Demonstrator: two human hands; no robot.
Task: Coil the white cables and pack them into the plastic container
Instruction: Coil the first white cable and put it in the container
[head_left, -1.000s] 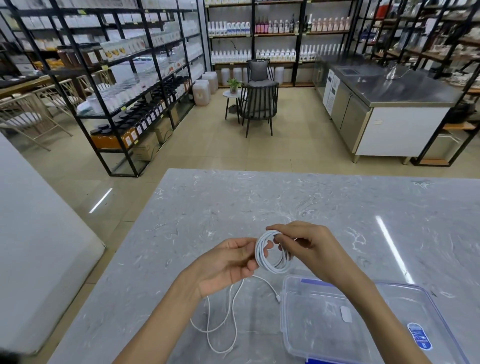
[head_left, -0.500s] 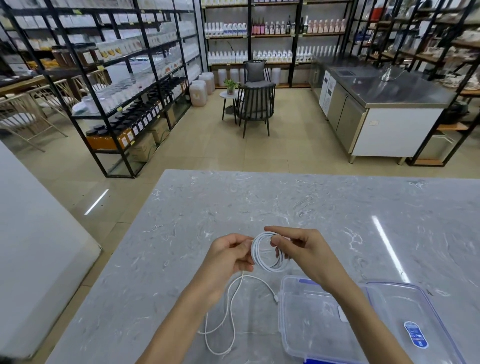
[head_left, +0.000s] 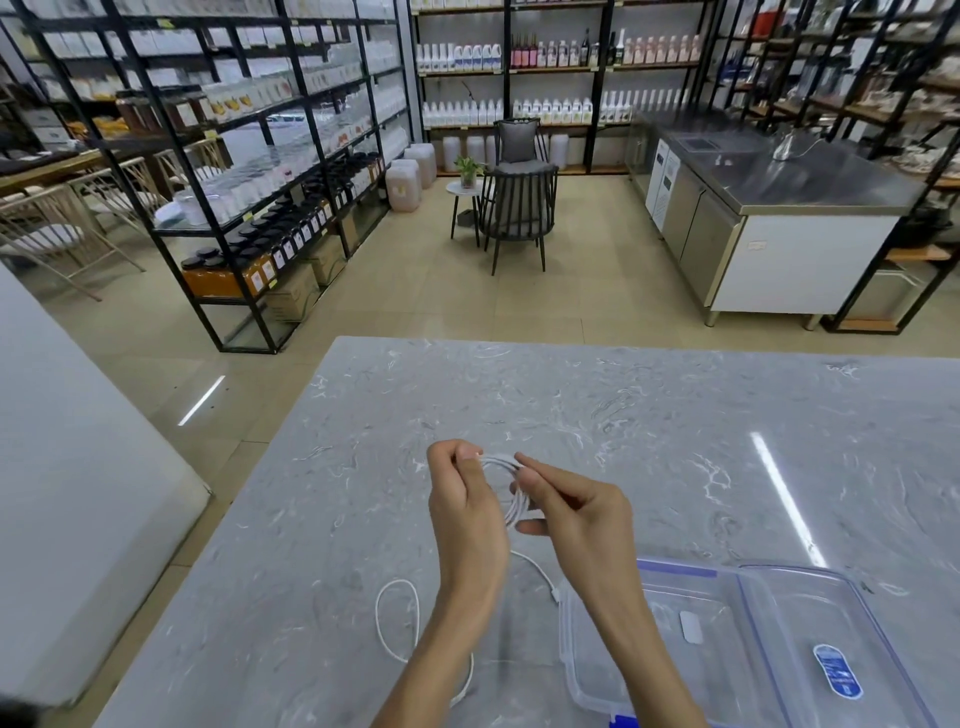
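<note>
From the head view, both hands are raised a little above the table, holding a small coil of white cable between them. The left hand pinches the coil's upper left rim between thumb and fingertips, its back turned toward the camera. The right hand closes on the coil's right side, forefinger laid across the top strands and thumb under the lower ones, so the loops sit pressed in its grip. The coil stands nearly upright between the two hands, clear of the tabletop. From its lower edge a loose tail drops behind the left wrist and lies on the table in slack loops near the left forearm; another strand runs right to a small plug lying just beside the near-left corner of the container. The container is clear plastic with blue trim, open, sitting at the lower right under the right forearm, with its lid beside it, farther right. A small white piece lies inside. The table's left edge runs diagonally close to the slack cable. Beyond the hands the marble surface is bare out to the far edge, then open floor, shelves and a chair.
</note>
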